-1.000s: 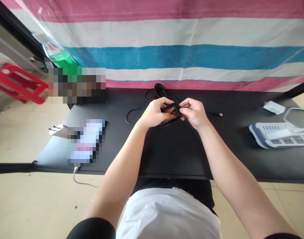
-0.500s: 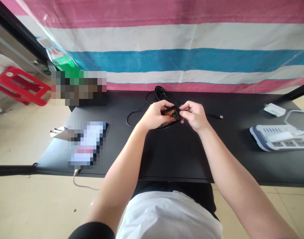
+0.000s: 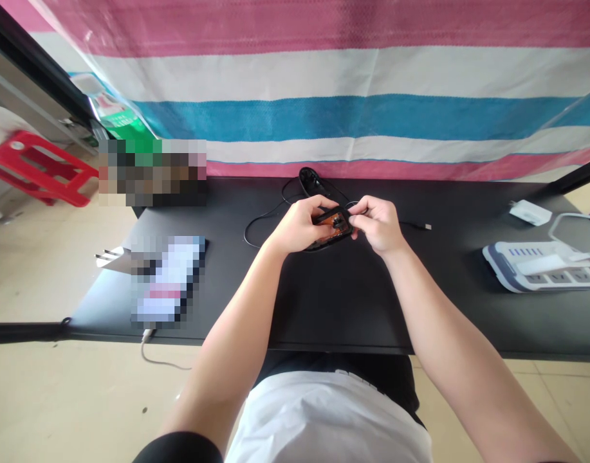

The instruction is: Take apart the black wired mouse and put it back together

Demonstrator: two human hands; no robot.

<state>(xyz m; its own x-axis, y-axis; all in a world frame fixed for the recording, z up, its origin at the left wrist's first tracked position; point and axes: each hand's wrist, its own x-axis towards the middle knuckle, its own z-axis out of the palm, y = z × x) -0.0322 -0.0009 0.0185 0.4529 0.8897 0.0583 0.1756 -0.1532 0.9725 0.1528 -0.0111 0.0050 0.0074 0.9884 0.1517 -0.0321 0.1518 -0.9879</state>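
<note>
Over the middle of the black table, my left hand (image 3: 299,224) grips an opened computer mouse base (image 3: 337,222), its orange circuit board and a dark scroll-wheel part facing up. At the base's right end, my right hand (image 3: 379,224) is closed in a pinch on the thin black mouse cable (image 3: 361,204); the exact spot between thumb and finger is hidden. Just behind the hands lies the mouse's black top shell (image 3: 310,182), hollow side showing. The cable loops on the table to the left, and its USB plug (image 3: 427,227) rests right of my right hand.
On the right are a power strip (image 3: 540,267) with white cords and a white charger (image 3: 531,212). A blurred phone (image 3: 172,280) and a charger (image 3: 115,260) lie left. A green-labelled bottle (image 3: 125,125) stands back left. Striped sheeting (image 3: 347,119) hangs behind the table (image 3: 343,302).
Both hands hold nearly the same pose on the mouse base and cable. The whole view has shifted very slightly.
</note>
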